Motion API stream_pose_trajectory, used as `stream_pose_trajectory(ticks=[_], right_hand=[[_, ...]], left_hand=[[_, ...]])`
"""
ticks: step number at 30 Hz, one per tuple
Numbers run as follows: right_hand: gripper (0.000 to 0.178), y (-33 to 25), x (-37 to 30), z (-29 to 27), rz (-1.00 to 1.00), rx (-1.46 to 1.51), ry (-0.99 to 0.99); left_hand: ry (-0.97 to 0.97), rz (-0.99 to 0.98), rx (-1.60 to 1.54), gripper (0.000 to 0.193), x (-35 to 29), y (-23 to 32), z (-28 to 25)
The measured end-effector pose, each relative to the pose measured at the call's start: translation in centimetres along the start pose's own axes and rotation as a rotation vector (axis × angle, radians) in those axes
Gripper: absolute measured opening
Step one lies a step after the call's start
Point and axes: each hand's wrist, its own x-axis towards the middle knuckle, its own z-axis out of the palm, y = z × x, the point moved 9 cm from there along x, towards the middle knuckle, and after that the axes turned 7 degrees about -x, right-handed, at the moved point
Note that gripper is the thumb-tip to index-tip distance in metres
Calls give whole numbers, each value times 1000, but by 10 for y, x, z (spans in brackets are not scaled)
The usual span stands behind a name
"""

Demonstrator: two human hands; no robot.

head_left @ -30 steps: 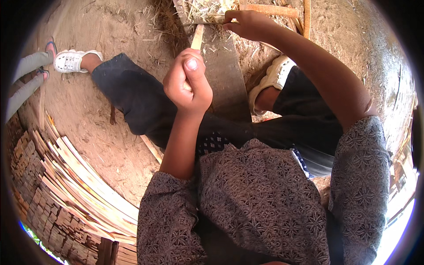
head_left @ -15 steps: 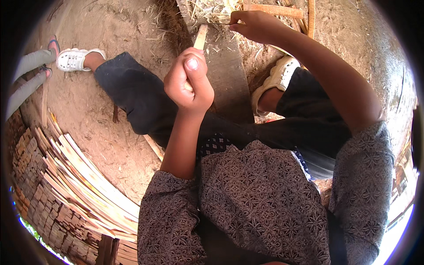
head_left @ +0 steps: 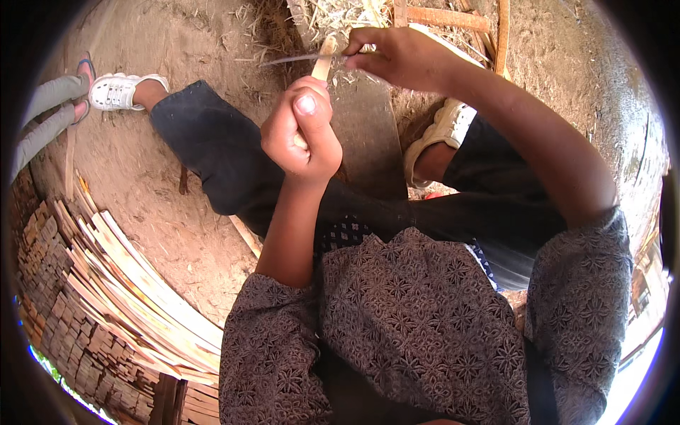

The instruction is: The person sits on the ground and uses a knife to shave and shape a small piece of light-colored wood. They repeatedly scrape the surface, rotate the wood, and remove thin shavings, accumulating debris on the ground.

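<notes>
My left hand (head_left: 303, 127) is closed in a fist round a pale wooden stick (head_left: 323, 67), whose end sticks out beyond the fist, over a dark board (head_left: 363, 131). In my right hand (head_left: 386, 57), pinched between the fingers, is a thin knife (head_left: 297, 59). Its narrow blade points left and crosses the stick near the protruding end. Whether the edge touches the wood I cannot tell, and the handle is mostly hidden by my fingers.
Wood shavings (head_left: 347, 15) lie at the board's far end. Wooden strips (head_left: 446, 17) rest at the far right. Long split strips (head_left: 142, 283) and stacked wood pieces (head_left: 57, 312) fill the near left. Another person's feet (head_left: 85, 88) stand at far left.
My right hand has come nearer and a little to the left with the knife, so the blade now lies across the stick. My left hand has hardly moved.
</notes>
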Motion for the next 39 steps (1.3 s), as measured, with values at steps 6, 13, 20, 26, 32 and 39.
stream_pose_trajectory(ticks=[6, 13, 20, 26, 32, 39], right_hand=[[33, 48, 14, 3, 163, -87, -65], [30, 85, 5, 8, 221, -85, -36], [29, 55, -4, 4, 227, -68, 12], [32, -3, -7, -4, -36, -21, -12], [30, 45, 6, -1, 100, -46, 20], [28, 69, 9, -4, 214, -77, -86]], left_hand=[[16, -61, 4, 31, -2, -5, -6], [-70, 43, -40, 34, 3, -2, 10], [-182, 41, 22, 31, 1, 8, 20], [-171, 50, -13, 27, 5, 2, 14], [-205, 28, -7, 25, 9, 2, 20], [-365, 4, 8, 25, 5, 7, 34]])
